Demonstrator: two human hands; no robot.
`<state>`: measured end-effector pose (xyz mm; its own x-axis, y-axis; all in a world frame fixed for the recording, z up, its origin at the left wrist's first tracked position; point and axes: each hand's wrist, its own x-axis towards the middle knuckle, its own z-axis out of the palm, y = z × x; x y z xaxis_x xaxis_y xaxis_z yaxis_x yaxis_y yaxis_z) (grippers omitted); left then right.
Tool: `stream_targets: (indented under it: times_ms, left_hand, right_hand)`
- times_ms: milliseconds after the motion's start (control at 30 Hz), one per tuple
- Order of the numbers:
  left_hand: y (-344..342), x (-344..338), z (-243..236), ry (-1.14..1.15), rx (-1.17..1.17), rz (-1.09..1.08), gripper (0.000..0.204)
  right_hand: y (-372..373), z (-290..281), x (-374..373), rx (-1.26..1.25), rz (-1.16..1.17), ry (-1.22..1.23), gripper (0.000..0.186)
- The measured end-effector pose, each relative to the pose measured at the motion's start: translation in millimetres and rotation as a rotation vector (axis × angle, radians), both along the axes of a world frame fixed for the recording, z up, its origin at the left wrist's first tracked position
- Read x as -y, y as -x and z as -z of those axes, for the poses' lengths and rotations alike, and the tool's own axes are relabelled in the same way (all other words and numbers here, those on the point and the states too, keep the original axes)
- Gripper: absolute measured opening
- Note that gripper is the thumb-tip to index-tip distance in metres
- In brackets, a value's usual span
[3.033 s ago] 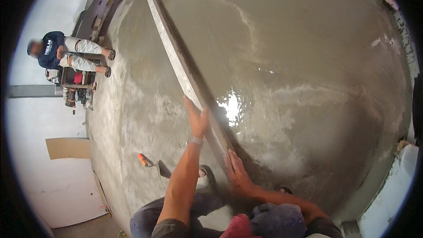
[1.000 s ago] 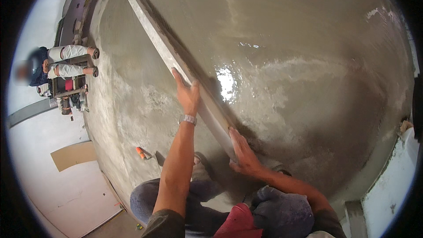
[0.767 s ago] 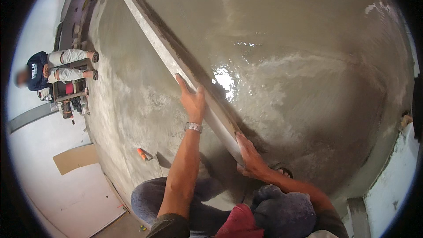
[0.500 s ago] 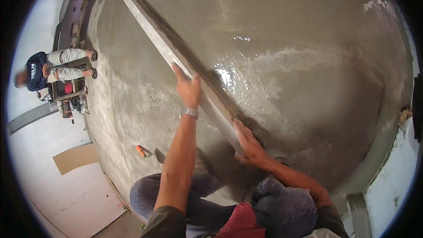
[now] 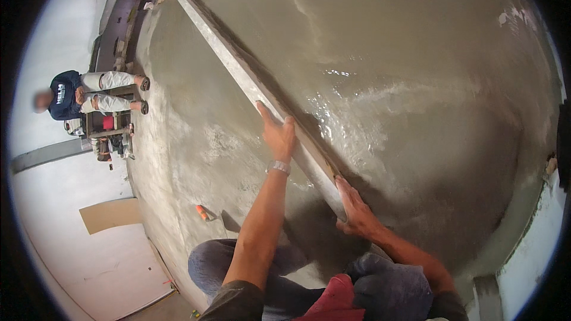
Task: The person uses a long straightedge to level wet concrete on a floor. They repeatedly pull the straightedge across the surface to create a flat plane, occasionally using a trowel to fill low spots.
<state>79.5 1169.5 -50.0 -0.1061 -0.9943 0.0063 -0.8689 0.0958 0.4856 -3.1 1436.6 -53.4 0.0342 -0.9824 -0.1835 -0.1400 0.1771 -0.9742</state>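
A long, straight, pale-grey beam (image 5: 247, 82) slants across the glossy, wet, grey concrete floor (image 5: 428, 137) from eleven o'clock to five o'clock. Near the centre, the bare left hand (image 5: 279, 139), a silver-banded watch (image 5: 278, 167) at its wrist, has its grip pinching the beam, and the bare right hand (image 5: 358, 213) clasps the near end towards five o'clock. An orange-handled trowel (image 5: 203, 212) lies at eight o'clock.

At the frame's left, the face of the seated person (image 5: 64, 96) is blurred, and we cannot identify the small items (image 5: 104, 150) just below. Right of centre, the right hand (image 5: 358, 211) hides part of the long bar (image 5: 226, 56) from us. The bottom edge crops the red cloth (image 5: 334, 298).
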Motion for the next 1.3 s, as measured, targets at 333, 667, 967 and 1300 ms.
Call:
stream_targets:
  times_ms: [333, 667, 967, 1300]
  left_hand:
    - [10, 4, 9, 0.023, -0.050, 0.033, 0.093]
    - [22, -2, 20, 0.206, -0.074, 0.101, 0.093]
    - [53, -21, 4, 0.062, -0.031, 0.008, 0.094]
    - [66, -30, 7, 0.092, -0.041, 0.014, 0.096]
  right_hand:
    - [16, -5, -6, -0.007, 0.020, 0.047, 0.104]
    - [41, -15, -9, -0.025, 0.004, -0.027, 0.103]
    - [61, -11, -18, -0.044, 0.005, -0.111, 0.101]
    - [81, -22, -33, -0.084, 0.001, -0.153, 0.102]
